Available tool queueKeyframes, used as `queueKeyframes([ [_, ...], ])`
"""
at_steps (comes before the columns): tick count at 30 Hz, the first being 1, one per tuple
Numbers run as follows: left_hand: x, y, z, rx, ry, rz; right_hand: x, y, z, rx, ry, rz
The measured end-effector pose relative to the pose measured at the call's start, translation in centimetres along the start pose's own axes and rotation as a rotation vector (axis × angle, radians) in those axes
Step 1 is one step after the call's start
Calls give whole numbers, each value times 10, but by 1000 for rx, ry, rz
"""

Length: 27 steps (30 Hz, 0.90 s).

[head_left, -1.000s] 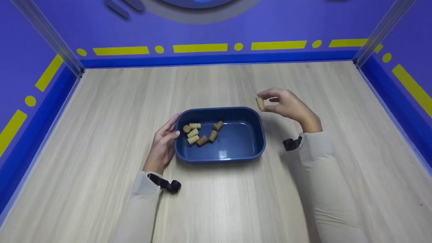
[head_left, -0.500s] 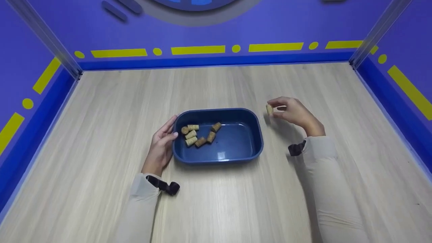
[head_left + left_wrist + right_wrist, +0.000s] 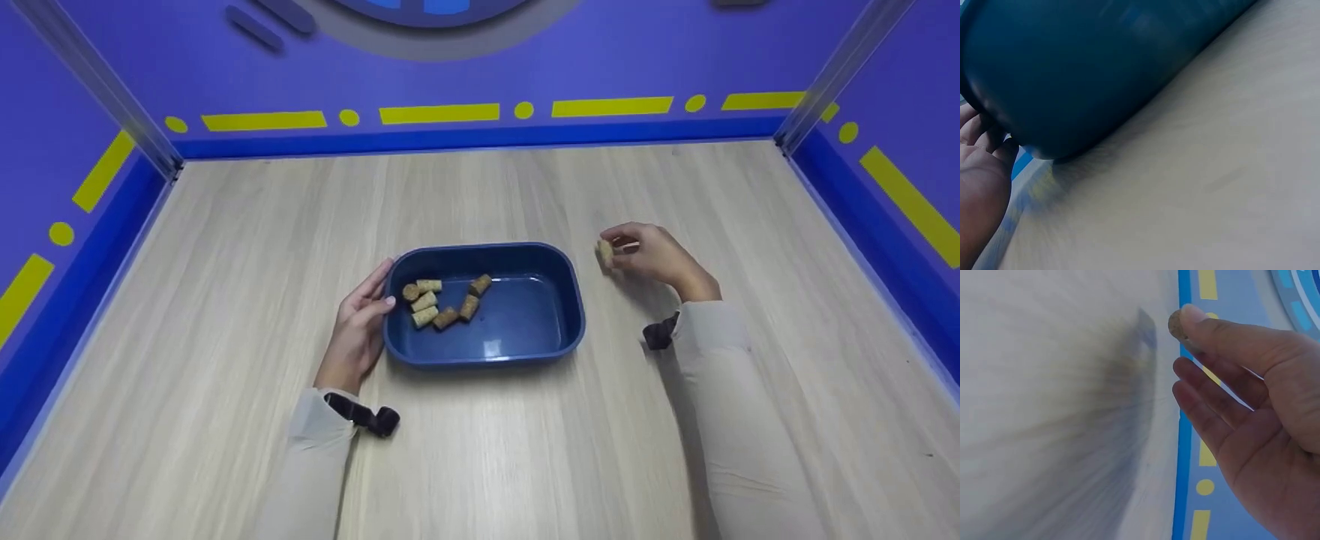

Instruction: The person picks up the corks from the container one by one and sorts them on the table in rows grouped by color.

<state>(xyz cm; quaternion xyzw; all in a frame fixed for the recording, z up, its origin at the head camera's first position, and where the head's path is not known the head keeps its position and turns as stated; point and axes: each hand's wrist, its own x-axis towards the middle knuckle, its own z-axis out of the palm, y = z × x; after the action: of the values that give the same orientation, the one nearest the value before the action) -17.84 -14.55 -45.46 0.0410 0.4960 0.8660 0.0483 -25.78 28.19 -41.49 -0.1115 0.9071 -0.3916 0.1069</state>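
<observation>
A dark blue plastic bin with rounded corners sits in the middle of the table. Several cork stoppers, some pale and some browner, lie in its left half. At the bin's left end, my left hand holds the wall, thumb on the rim and fingers outside; the left wrist view has these fingers against the outer wall. Right of the bin, my right hand pinches a pale cork stopper between thumb and fingertips, low over the table. In the right wrist view only the end of this cork shows.
The pale wood-grain table is enclosed by a purple back wall and side walls with yellow markings. Black wrist cameras are strapped over both sleeves.
My right hand, with the cork stopper in its pinch, has moved right, away from the bin, and lower toward the table. My left hand stays on the bin's left end.
</observation>
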Motion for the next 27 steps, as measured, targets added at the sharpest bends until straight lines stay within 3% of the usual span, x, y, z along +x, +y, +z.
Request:
queueKeyframes([
  [27, -1, 0, -1, -16, -10, -1, 8, 3, 3, -74, -30, 48],
])
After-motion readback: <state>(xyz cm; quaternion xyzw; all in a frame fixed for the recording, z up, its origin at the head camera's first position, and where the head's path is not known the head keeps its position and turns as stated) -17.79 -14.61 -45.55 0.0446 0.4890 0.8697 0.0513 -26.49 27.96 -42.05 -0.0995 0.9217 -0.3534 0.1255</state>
